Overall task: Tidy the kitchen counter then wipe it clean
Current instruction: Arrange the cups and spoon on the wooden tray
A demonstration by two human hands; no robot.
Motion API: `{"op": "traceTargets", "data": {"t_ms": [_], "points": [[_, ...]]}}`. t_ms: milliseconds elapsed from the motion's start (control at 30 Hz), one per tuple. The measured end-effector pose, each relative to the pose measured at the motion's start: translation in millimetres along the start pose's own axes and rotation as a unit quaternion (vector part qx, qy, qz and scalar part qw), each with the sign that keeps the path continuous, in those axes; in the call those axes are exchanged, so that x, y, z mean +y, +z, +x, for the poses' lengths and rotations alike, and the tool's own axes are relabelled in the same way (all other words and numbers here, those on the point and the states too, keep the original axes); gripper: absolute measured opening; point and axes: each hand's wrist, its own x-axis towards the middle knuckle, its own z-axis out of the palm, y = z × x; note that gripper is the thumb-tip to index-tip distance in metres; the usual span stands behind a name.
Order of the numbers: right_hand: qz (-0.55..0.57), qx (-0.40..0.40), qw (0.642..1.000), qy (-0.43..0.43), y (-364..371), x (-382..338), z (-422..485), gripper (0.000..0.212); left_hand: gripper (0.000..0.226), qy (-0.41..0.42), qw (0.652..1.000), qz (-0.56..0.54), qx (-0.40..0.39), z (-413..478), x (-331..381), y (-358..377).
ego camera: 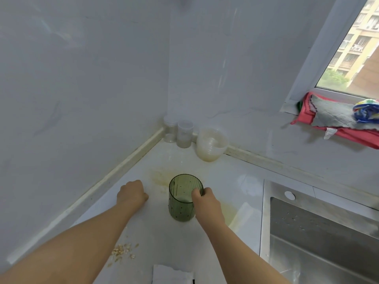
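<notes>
Fingers of the right hand [202, 196] hook over the near rim of the green ribbed cup [184, 198], thumb outside and fingertips dipping inside, a pinch that suits lifting a cup straight up and carrying it off. The cup stands upright on the white table [235, 187], between the two hands, with a little pale liquid at its bottom. The sink [320, 232] lies just to the right, so I judge this hold is meant to take the cup there and clear the surface for wiping.

The left hand [133, 194] is curled into a loose fist, knuckles resting on the table to the left of the cup and apart from it; it grips nothing I can see, and seems only to steady the person.

Behind the cup a yellowish smear [161, 177] marks the table, and more yellow staining shows to the right of the right forearm. Crumbs [123, 251] lie scattered near the left forearm. Pushed into the far corner are two clear lidded jars [180, 134] and a stack of cloudy plastic tubs [211, 144], out of the way against the wall. Cloths [332, 119] hang over the window ledge, well apart from the work.

A white paper or packet [172, 274] is cut off by the bottom edge, so I cannot tell what it is. The dark specks on the cup may be pattern or dirt. The jars' contents are too hazy to make out.
</notes>
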Motion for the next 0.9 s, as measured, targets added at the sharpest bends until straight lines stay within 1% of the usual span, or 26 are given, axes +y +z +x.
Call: {"op": "traceTargets", "data": {"t_ms": [33,133,200,333,467,533,633,733,800,900], "points": [[-0.001,-0.001,1.0,0.0,-0.1,0.0,-0.4,0.024,0.033,-0.002,1.0,-0.001,-0.001,-0.8,-0.4,-0.3],[0.005,0.0,1.0,0.0,0.6,-0.5,-0.3,0.023,0.034,0.005,1.0,0.007,-0.002,-5.5,-2.9,-1.5],[0.005,0.002,1.0,0.0,1.0,-0.4,-0.3,0.023,0.034,0.013,1.0,-0.006,0.015,-10.1,-4.9,-1.4],[-0.001,0.015,1.0,-0.006,2.2,-0.9,1.3,0.021,0.021,0.033,0.993,-0.081,0.078,-22.7,-3.9,-6.9],[0.056,0.033,0.998,-0.001,4.8,-5.0,2.8,0.014,0.019,0.054,0.981,-0.174,0.07,-31.9,-0.5,-16.3],[0.106,0.055,0.993,0.0,1.5,-6.8,1.2,0.011,0.018,0.073,0.97,-0.223,0.062,-36.8,2.9,-24.5],[0.17,0.09,0.981,-0.007,-8.5,-9.0,-4.3,0.011,0.016,0.108,0.959,-0.256,0.058,-48.4,13.5,-38.4],[0.199,0.135,0.971,-0.01,-24.3,-8.2,-14.8,0.017,0.016,0.145,0.945,-0.286,0.06,-63.5,31.4,-45.3],[0.212,0.179,0.961,0.0,-37.5,-2.2,-25.0,0.019,0.017,0.174,0.94,-0.29,0.046,-76.6,48.6,-48.9],[0.242,0.238,0.94,0.023,-63.5,16.3,-46.6,0.013,0.018,0.218,0.929,-0.3,0.02,-98.4,84.1,-49.0]]}}
